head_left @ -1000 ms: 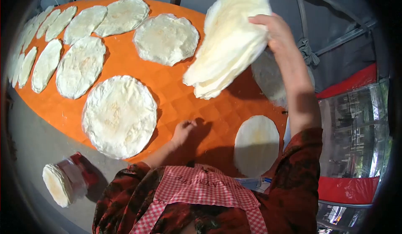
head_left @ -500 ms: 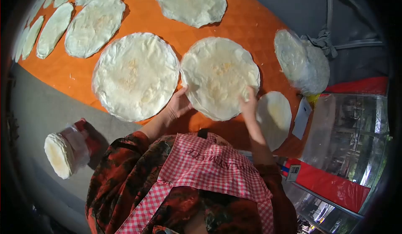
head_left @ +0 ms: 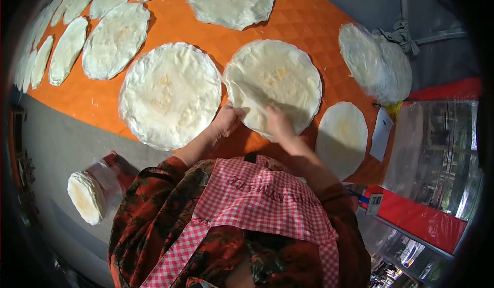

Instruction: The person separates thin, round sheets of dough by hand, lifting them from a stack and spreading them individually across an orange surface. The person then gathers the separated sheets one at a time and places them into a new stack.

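Observation:
Two stacks of thin round flatbreads lie side by side on the orange cloth in front of me. My left hand [head_left: 229, 119] has its fingers closed on the near-left edge of the right flatbread stack [head_left: 290, 77], where the top sheet is raised in a fold. Over the near side of that stack is my right hand [head_left: 280, 125], blurred, its fingertips by the folded part. The left flatbread stack [head_left: 167, 92] sits close beside my left hand and is untouched.
Several single flatbreads [head_left: 116, 41] are spread across the orange table cloth [head_left: 309, 10]. At right lie an oval flatbread [head_left: 342, 138], a white card [head_left: 381, 133] and plastic-wrapped flatbreads [head_left: 378, 61]. A wrapped stack [head_left: 86, 198] is at lower left.
My right hand has moved left from the stack's right side to its near middle. A fold has risen in the top flatbread's left part, and my left hand has closed at its edge.

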`<state>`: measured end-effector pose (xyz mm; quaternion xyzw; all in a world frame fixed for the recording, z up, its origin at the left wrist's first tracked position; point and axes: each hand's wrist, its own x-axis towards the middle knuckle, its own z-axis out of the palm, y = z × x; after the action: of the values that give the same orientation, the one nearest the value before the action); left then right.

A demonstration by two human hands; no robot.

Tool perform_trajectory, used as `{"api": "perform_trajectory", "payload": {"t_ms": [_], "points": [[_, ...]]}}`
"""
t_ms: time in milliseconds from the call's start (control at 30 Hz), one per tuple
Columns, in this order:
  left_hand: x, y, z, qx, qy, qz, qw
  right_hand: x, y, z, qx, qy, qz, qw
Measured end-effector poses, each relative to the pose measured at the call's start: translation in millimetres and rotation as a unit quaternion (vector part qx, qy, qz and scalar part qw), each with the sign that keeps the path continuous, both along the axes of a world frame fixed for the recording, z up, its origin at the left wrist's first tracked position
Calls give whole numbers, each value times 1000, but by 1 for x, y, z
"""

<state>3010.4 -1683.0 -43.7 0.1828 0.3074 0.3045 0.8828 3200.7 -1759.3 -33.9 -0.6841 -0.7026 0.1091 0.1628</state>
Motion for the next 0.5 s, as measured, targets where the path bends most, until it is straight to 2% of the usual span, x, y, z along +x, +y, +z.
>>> {"api": "perform_trajectory", "payload": {"t_ms": [67,100,133,167,200,233,267,300,367,400,433,500], "points": [[3,-3,3,-11,36,17,999,45,38,48,-94,75,-105,987],[0,-5,1,5,26,7,1000,63,57,88,-57,78,-106,990],[-3,-6,-1,22,16,-2,1000,75,72,135,-65,-13,-101,993],[-5,-6,-2,40,4,-11,999,70,77,179,4,-23,-71,997],[-9,-4,0,-17,-60,-12,998,67,80,205,75,-33,-40,996],[-14,-2,4,-75,-124,-15,989,59,75,209,44,-64,-34,996],[-18,-2,9,-134,-187,-17,973,43,64,210,12,-95,-28,995],[-20,-3,16,-125,-227,-29,965,27,55,210,-20,-126,-21,992],[-19,-7,14,-82,-192,-31,977,14,34,137,-4,-132,28,991],[-18,-7,13,-59,-175,-30,982,0,25,109,-51,-97,22,994],[-15,-8,9,-46,-156,-23,986,-12,17,86,-98,-61,17,993],[-10,-13,3,-19,-115,-11,993,-22,2,56,-94,-51,30,994]]}}
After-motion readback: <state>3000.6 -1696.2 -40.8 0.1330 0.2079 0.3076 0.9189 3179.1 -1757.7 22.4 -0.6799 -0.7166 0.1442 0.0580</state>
